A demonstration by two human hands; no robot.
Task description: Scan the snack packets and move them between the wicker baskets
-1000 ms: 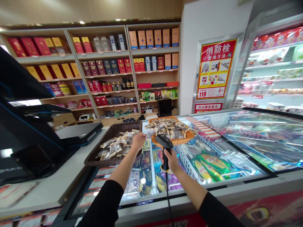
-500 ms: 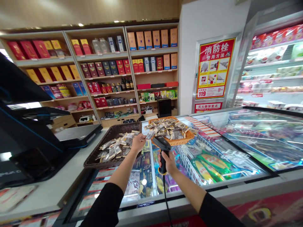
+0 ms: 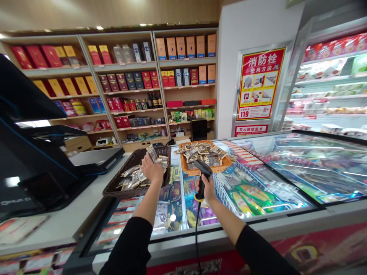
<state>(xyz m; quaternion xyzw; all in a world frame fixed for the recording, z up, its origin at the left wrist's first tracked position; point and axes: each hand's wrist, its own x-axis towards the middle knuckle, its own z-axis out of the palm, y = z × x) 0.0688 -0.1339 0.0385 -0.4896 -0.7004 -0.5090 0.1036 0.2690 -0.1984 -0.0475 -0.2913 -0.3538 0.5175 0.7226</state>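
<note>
Black scanner (image 3: 203, 167) in right grip (image 3: 208, 189), packet (image 3: 152, 153) in left grip (image 3: 151, 169) above brown basket (image 3: 136, 157), open glass (image 3: 175, 161) to orange basket's edge (image 3: 226, 167)

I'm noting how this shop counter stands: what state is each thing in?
Left hand: holding a small packet over the brown basket
Right hand: gripping the barcode scanner
Barcode scanner: held, head up
Cable: hanging from the scanner
Brown basket: partly filled with packets
Orange basket: heaped with packets
Chest freezer: lit, stocked
Wall shelves: stocked
Scale screen: cannot tell
</note>
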